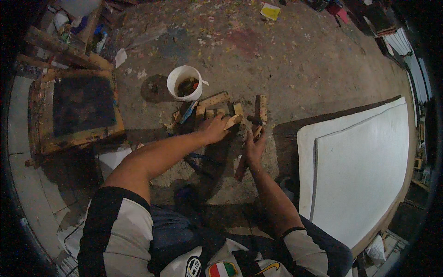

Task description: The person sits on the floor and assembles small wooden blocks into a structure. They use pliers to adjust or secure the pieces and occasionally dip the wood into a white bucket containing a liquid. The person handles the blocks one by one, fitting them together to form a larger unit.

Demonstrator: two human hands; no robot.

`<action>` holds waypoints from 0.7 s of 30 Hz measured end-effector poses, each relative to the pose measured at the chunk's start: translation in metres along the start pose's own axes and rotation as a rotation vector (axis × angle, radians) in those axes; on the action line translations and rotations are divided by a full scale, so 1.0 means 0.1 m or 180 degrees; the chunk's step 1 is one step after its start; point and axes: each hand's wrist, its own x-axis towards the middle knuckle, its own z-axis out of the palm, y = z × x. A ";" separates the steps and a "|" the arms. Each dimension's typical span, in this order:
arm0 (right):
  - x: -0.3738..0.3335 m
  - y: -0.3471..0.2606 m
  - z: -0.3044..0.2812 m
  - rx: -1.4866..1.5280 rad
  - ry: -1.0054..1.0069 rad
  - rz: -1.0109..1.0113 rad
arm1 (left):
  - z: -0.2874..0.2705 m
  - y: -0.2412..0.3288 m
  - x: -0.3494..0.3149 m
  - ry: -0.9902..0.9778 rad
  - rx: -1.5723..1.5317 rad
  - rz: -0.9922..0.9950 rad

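Observation:
My left hand [214, 129] is closed around a short wooden block [234, 121], low over the floor. A hammer is in my right hand [254, 144], with its dark head [254, 120] just right of that block and its reddish handle [240, 168] sticking out below my fist. Several pale wooden pieces lie in a pile around my left hand, among them a longer strip [216, 99] with a row of dark marks. Another marked wooden strip [263, 105] stretches away beyond the hammer head. A blue-and-white slim tool [188, 112] rests against the pile's left side.
Behind the pile stands a white bucket [199, 94] with dark contents. A wooden-framed dark screen [83, 102] is at the left, and large white boards [360, 171] lie at the right. Dark blue-handled tools [201, 159] lie below my left forearm. Paint flecks the concrete floor [300, 64].

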 end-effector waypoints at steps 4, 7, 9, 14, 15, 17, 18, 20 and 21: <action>-0.06 -0.36 -0.12 -0.0394 -0.0367 0.0000 | -0.21 0.10 -0.06 0.0150 0.0042 -0.0055; -0.05 -0.73 -0.06 -0.0618 -0.0417 -0.0369 | -0.27 0.05 -0.08 0.0078 0.0094 0.0000; -0.02 -0.87 -0.09 -0.0597 -0.0638 -0.0292 | -0.31 0.05 -0.07 -0.0081 0.0176 -0.0045; 0.09 -0.56 -0.06 -0.1094 -0.0549 -0.0615 | -0.39 0.10 0.00 -0.0607 0.0242 -0.0420; 0.09 -0.52 -0.09 -0.1300 -0.0520 -0.0880 | -0.49 0.18 0.01 -0.0733 0.0194 -0.0509; 0.08 -0.56 -0.13 -0.1488 -0.0559 -0.0709 | -0.77 0.39 0.04 -0.0987 0.0095 -0.0672; 0.06 -0.62 -0.09 -0.1547 -0.0641 -0.0670 | -0.62 0.27 0.00 -0.0643 0.0156 -0.0589; 0.00 -0.66 0.00 -0.1987 -0.0728 -0.0917 | -0.15 -0.05 -0.07 0.0053 0.0294 -0.0429; 0.01 -0.63 -0.01 -0.2253 -0.0702 -0.0967 | -0.22 -0.01 -0.05 -0.0190 0.0216 -0.0448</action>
